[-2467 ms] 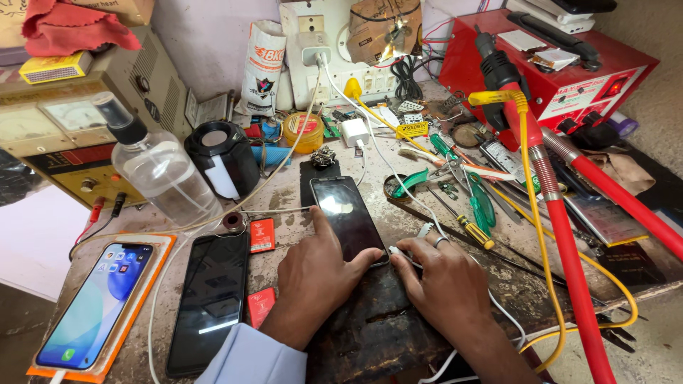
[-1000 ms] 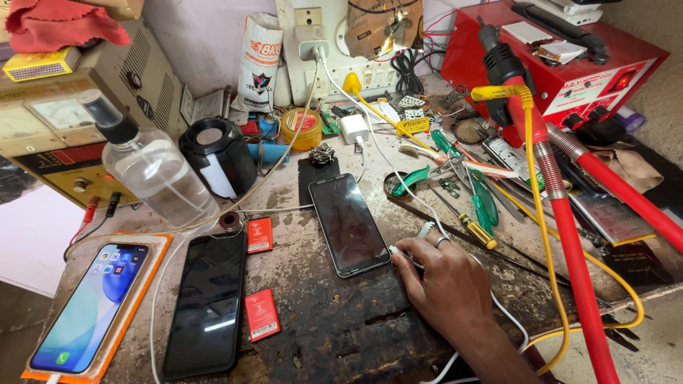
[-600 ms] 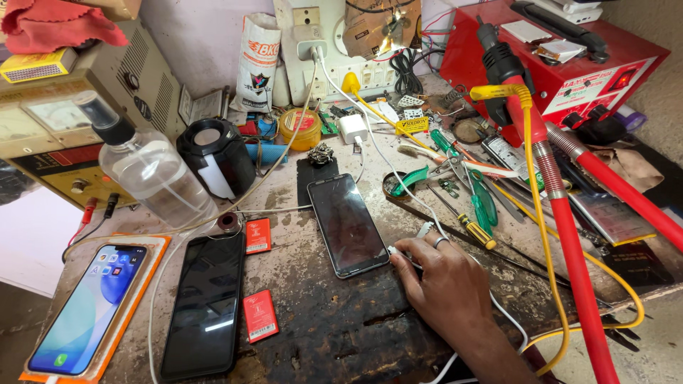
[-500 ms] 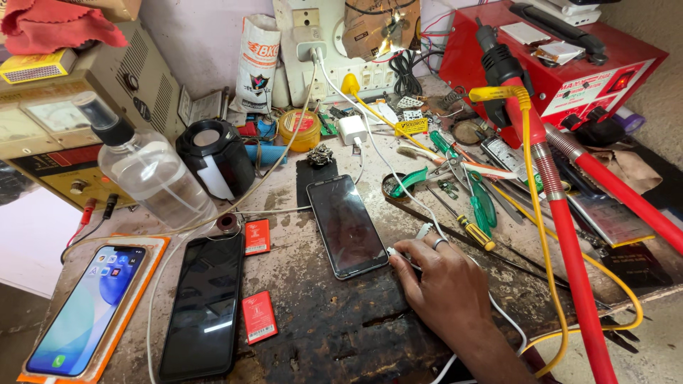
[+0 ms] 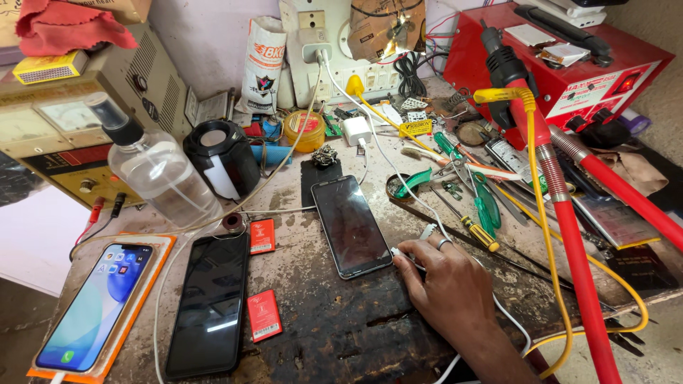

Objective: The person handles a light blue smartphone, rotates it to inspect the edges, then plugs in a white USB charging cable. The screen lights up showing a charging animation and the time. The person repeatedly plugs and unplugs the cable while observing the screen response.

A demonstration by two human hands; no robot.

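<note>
Workbench (image 5: 334, 334) held a dark phone (image 5: 351, 225) lying flat mid-bench. I saw the right hand (image 5: 445, 281) just beside its lower right corner, fingertips pinching a white cable plug (image 5: 398, 253). Left hand out of view.

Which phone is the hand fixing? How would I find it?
Start at the big red machine at the back right, then come down to the middle of the worn workbench. The phone lies flat there, with the right hand at its lower right corner. Its screen is dark, and it is smaller than the two phones further left.
</note>
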